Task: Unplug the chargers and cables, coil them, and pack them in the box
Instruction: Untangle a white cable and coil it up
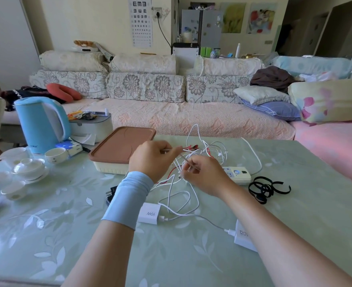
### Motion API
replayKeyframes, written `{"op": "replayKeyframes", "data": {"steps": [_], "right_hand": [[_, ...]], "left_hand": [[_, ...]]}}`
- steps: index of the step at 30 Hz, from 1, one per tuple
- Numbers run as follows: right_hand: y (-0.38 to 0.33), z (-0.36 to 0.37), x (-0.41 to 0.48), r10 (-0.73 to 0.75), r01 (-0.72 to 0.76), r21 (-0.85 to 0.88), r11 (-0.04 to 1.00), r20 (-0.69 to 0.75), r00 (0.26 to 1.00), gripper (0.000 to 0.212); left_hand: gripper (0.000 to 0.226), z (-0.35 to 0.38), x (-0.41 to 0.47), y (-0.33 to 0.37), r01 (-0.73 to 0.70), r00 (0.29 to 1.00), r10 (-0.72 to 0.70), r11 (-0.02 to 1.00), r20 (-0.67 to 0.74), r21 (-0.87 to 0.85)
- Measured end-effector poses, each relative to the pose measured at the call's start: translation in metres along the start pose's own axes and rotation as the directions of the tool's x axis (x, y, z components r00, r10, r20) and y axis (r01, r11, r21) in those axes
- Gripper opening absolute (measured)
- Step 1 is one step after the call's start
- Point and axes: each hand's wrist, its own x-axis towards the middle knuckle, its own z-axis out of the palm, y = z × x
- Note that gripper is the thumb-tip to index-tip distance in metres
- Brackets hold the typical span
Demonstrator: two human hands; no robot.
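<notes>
A tangle of white cables (178,200) with red wires lies mid-table. My left hand (150,157) and my right hand (204,175) both pinch a thin cable stretched between them above the tangle. A white 90W charger (149,213) and a white 120W charger (243,235) lie near me, each with a cable plugged in. A white power strip (236,174) sits just right of my right hand. The cream box with its brown lid (122,145) stands closed behind my left hand. A black charger (111,193) is partly hidden by my left wrist.
Black hook-and-loop straps (264,188) lie right of the power strip. A blue kettle (41,125), white teacups (28,167) and a tissue pack crowd the left of the table. A sofa stands behind the table.
</notes>
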Motion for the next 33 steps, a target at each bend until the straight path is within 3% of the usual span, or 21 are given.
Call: {"op": "replayKeyframes", "data": {"steps": [3, 7, 10, 14, 17, 19, 21, 23, 26, 30, 33], "right_hand": [[0.005, 0.001, 0.002, -0.003, 0.002, -0.042, 0.999, -0.014, 1.000, 0.012], [0.009, 0.000, 0.007, 0.066, -0.068, 0.068, 0.995, 0.030, 0.997, 0.012], [0.007, -0.001, 0.010, 0.064, -0.060, 0.188, 0.980, -0.018, 0.998, 0.015], [-0.007, -0.013, 0.014, -0.050, 0.133, 0.230, 0.964, -0.333, 0.942, 0.015], [-0.021, -0.027, 0.015, -0.178, 0.284, 0.161, 0.945, -0.474, 0.862, 0.019], [-0.026, -0.031, 0.014, -0.297, 0.352, 0.021, 0.936, -0.491, 0.819, 0.020], [-0.026, -0.030, 0.013, -0.351, 0.372, -0.050, 0.927, -0.463, 0.814, 0.020], [-0.023, -0.028, 0.011, -0.351, 0.364, -0.055, 0.930, -0.430, 0.832, 0.018], [-0.019, -0.029, 0.009, -0.307, 0.324, -0.021, 0.946, -0.380, 0.872, 0.016], [-0.011, -0.036, 0.004, -0.281, 0.276, -0.065, 0.959, -0.344, 0.896, 0.032], [0.005, -0.038, 0.003, -0.257, 0.215, -0.188, 0.958, -0.235, 0.937, 0.047]], "left_hand": [[0.040, 0.001, -0.003, 0.003, -0.125, 0.981, 0.048, 0.899, -0.189, -0.419], [0.046, -0.008, -0.003, 0.006, -0.254, 0.902, -0.015, 0.790, -0.432, -0.558], [0.047, -0.011, -0.001, 0.003, -0.258, 0.847, -0.055, 0.827, -0.528, -0.500], [0.042, -0.012, 0.012, -0.019, 0.024, 0.808, -0.175, 0.964, -0.563, -0.266], [0.019, -0.008, 0.017, -0.039, 0.159, 0.833, -0.143, 0.987, -0.534, -0.017], [0.037, -0.002, 0.012, -0.035, 0.089, 0.866, -0.043, 0.994, -0.498, 0.069], [0.055, 0.002, 0.005, -0.019, -0.142, 0.877, 0.124, 0.990, -0.463, -0.003], [0.048, 0.006, -0.003, 0.005, -0.271, 0.918, 0.172, 0.929, -0.356, -0.250], [0.016, 0.013, -0.013, 0.029, -0.085, 0.996, 0.059, 0.851, -0.067, -0.518], [0.022, 0.013, -0.007, 0.017, 0.185, 0.952, -0.035, 0.858, 0.305, -0.479], [0.033, 0.012, -0.003, 0.008, 0.191, 0.957, -0.035, 0.824, 0.289, -0.533]]}}
